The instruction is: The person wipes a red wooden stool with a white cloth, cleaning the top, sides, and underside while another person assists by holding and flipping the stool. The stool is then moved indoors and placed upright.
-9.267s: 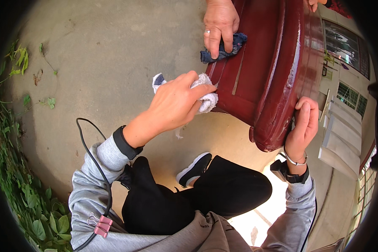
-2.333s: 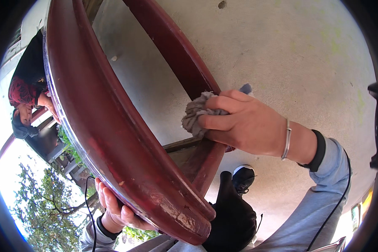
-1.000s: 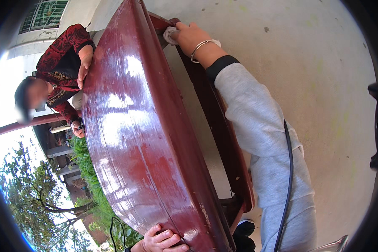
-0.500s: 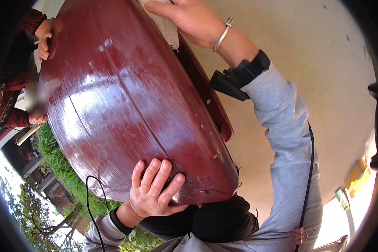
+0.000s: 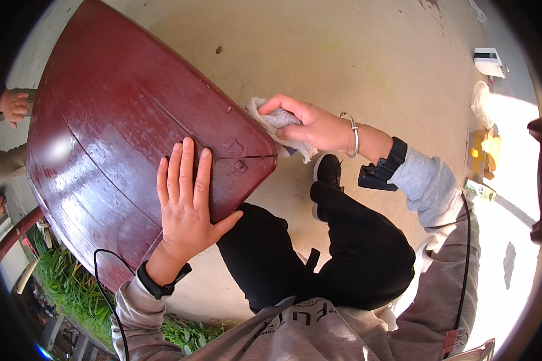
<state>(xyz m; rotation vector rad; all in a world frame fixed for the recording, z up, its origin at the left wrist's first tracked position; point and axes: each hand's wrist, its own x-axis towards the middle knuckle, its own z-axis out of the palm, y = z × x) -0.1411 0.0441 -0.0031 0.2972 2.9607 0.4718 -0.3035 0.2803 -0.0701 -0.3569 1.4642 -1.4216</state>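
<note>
A glossy dark red wooden table (image 5: 132, 102), its top marked with seams and scuffs, fills the left half of the view. Flat on that surface, near the closest corner, rests my left hand (image 5: 186, 204), fingers stretched out and holding nothing. My right hand (image 5: 313, 127) grips a whitish cleaning cloth (image 5: 274, 120) between thumb and fingers. The cloth lies against the table's right edge, just above the corner, and part of it hangs below my hand. My palm hides some of it.
Another person's hand (image 5: 15, 108) is by the table's far left side. Green plants (image 5: 72, 289) grow at lower left. My knees are close under the near corner. On the pale floor (image 5: 367, 66) at right stand a white box (image 5: 491, 62) and a yellow item (image 5: 485, 150).
My right hand has come down along the table's edge toward the near corner with the cloth. My left hand now lies flatter and farther left. The view has shifted, showing my legs.
</note>
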